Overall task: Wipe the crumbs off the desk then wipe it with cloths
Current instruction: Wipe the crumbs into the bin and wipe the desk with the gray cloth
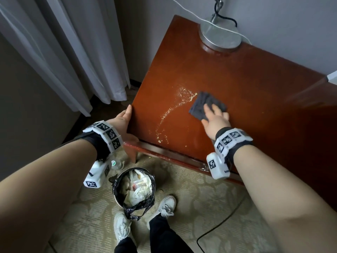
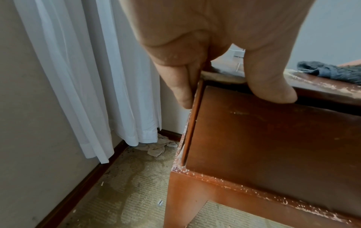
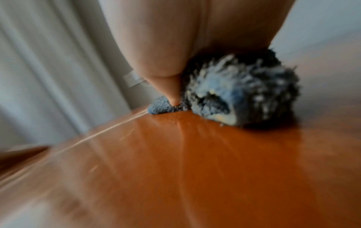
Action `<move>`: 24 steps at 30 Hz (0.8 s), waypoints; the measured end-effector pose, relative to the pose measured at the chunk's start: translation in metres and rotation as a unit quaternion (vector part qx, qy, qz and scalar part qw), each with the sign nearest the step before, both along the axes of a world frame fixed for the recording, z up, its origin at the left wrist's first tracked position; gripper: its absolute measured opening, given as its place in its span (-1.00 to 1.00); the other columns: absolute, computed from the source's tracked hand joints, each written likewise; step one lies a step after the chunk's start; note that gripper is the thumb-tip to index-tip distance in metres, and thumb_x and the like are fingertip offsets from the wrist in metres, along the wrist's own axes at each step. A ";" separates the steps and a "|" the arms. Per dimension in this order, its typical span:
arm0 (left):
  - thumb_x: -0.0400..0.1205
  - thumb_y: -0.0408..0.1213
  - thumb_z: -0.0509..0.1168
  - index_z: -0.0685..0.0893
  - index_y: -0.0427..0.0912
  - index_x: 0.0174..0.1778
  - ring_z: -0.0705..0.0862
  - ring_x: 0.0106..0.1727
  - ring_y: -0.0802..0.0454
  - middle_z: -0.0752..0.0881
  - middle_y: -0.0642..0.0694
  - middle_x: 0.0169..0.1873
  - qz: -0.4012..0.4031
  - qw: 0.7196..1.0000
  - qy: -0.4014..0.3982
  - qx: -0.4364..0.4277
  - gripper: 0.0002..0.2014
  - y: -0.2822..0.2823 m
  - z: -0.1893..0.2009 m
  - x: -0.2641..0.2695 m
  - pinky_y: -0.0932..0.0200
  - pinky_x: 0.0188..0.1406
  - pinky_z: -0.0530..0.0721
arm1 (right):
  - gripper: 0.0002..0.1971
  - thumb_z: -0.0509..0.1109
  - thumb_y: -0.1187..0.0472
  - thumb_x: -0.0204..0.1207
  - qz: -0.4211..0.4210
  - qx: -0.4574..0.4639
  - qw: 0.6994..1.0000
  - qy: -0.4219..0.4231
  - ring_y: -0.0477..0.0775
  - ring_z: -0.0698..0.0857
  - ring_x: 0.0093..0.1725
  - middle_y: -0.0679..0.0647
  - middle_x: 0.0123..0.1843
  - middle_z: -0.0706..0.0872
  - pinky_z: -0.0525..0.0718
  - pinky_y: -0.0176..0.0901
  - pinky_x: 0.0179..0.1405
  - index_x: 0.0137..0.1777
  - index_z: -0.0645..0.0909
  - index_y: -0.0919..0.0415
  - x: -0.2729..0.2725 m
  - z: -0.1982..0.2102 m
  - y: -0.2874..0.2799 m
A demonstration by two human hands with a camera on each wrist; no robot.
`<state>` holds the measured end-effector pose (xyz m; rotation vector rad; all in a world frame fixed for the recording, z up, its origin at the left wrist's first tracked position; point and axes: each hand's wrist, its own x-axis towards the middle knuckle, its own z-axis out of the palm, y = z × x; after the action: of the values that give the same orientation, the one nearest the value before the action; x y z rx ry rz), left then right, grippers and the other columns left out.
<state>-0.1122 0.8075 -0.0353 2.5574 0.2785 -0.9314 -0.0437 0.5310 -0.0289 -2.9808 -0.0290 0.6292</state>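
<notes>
Pale crumbs [image 1: 169, 112] trail in a curve across the glossy red-brown desk [image 1: 237, 73], from its middle down to the front edge. To their right, my right hand [image 1: 215, 114] presses flat, fingers spread, on a dark grey cloth [image 1: 204, 103]. The right wrist view is blurred and shows the cloth [image 3: 244, 95] bunched under the hand, flecked with crumbs. My left hand [image 1: 125, 123] holds the desk's front left corner. Its fingers [image 2: 181, 89] lie down the side and the thumb [image 2: 271, 86] hooks over the front edge. The cloth [image 2: 328, 71] and crumbs [image 2: 316, 83] also show there.
A round metal lamp base [image 1: 219, 33] with a white cable stands at the desk's back edge. A bin [image 1: 135, 187] with a black liner and rubbish sits on the carpet below the front left corner, by my shoes. White curtains [image 1: 73, 52] hang left; a crumpled rag [image 2: 158, 146] lies beneath them.
</notes>
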 end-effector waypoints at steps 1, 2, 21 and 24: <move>0.48 -0.02 0.44 -0.40 -0.01 0.59 0.19 0.62 -0.06 -0.13 -0.04 0.65 0.003 1.000 0.003 0.001 0.13 0.000 0.002 0.000 0.02 0.57 0.28 | -0.44 0.08 0.11 0.69 0.063 0.009 0.998 0.006 0.27 0.16 0.54 -0.02 0.69 -0.02 0.25 0.02 0.52 0.65 0.01 -0.08 -0.007 0.002 0.005; 0.47 -0.04 0.45 -0.39 -0.01 0.59 0.18 0.63 -0.07 -0.12 -0.05 0.65 0.009 1.000 0.005 -0.001 0.13 -0.001 0.002 0.000 0.01 0.58 0.26 | -0.43 0.09 0.15 0.68 0.125 0.025 0.992 0.022 0.26 0.13 0.56 -0.02 0.70 -0.02 0.21 0.00 0.55 0.65 0.02 -0.08 -0.016 0.005 0.010; 0.42 -0.11 0.51 -0.27 0.01 0.63 0.34 0.55 -0.06 0.06 -0.06 0.64 0.059 0.998 -0.016 -0.016 0.14 -0.002 0.000 -0.002 0.05 0.49 0.38 | -0.40 0.10 0.23 0.65 0.074 0.016 0.997 0.008 0.24 0.15 0.56 -0.07 0.69 0.00 0.25 0.11 0.53 0.64 0.03 -0.13 0.052 0.005 0.014; 0.41 -0.11 0.52 -0.26 0.07 0.62 0.35 0.54 -0.07 0.11 -0.07 0.63 0.070 0.997 -0.028 -0.024 0.13 -0.001 -0.001 -0.005 0.05 0.48 0.38 | -0.42 0.13 0.28 0.65 0.236 0.061 0.968 0.059 0.20 0.10 0.61 -0.04 0.69 0.04 0.10 0.01 0.60 0.63 0.11 -0.08 0.019 0.014 0.011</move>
<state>-0.1169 0.8065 -0.0365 2.4784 0.4089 -0.8034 -0.0242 0.5425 -0.0152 -2.8164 -0.7579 0.8124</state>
